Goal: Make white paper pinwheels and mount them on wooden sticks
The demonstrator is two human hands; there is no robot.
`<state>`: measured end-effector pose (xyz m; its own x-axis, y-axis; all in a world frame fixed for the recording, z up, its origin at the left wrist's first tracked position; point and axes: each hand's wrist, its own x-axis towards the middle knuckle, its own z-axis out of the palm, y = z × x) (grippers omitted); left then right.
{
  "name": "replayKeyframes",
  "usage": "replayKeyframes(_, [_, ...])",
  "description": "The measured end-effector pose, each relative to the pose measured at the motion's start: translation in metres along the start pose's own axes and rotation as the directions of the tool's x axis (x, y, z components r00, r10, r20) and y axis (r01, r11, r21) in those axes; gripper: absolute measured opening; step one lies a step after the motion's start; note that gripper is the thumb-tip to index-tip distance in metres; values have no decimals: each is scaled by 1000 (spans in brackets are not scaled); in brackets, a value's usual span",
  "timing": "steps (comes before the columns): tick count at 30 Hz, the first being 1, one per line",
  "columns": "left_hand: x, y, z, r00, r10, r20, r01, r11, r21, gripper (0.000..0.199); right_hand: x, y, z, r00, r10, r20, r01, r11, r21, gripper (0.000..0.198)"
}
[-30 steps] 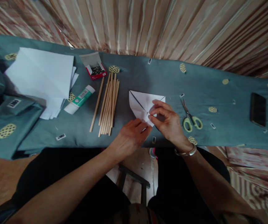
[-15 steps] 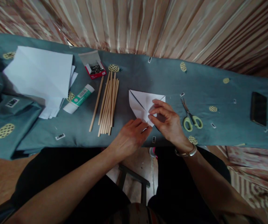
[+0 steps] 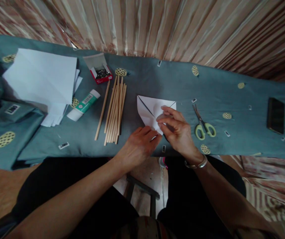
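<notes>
A small white sheet of paper [image 3: 146, 104] lies on the cloth in front of me, with dark slits running from its upper corners toward the middle. Its near edge is between the thumb and fingers of my left hand [image 3: 141, 142]. From the right, my right hand [image 3: 178, 131] bends over the paper, thumb and fingertips closed on a part near the middle. My fingers cover the lower right of the sheet. Green-handled scissors [image 3: 202, 124] lie just right of my right hand, blades pointing away.
Left of the paper are a bundle of wooden sticks [image 3: 115, 113], a glue stick [image 3: 84, 104] and an open red box [image 3: 103, 79] of small metal pieces. White sheets [image 3: 43, 76] are stacked farther left. A dark phone [image 3: 275, 115] lies far right on the green tablecloth [image 3: 232, 103].
My right fingertips have shifted slightly left and toward me over the middle of the paper. My left hand stays almost still at the near edge.
</notes>
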<state>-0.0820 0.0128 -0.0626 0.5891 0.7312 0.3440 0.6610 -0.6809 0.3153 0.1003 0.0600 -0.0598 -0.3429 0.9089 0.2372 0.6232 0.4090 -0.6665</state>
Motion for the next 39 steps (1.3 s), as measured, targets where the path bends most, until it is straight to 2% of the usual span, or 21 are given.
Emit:
replayKeyframes(10, [-1, 0, 0, 1000, -5, 13, 5, 1000, -1, 18, -9, -5, 2, 990, -99, 97, 113, 982, -152, 32])
replayKeyframes(22, [1, 3, 0, 999, -14, -29, 15, 999, 40, 16, -23, 8, 17, 964, -256, 65, 263, 901, -346, 43])
replayKeyframes(25, [1, 3, 1, 1000, -17, -8, 17, 999, 39, 16, -21, 7, 17, 967, -250, 50, 251, 898, -361, 41])
replayKeyframes(33, [2, 2, 2, 1000, -12, -2, 12, 999, 52, 13, -16, 0, 12, 989, -128, 71, 142, 957, -252, 39])
replayKeyframes(39, [2, 0, 3, 999, 18, -40, -15, 997, 80, 12, -3, 5, -8, 995, -97, 35, 97, 995, -2, 38])
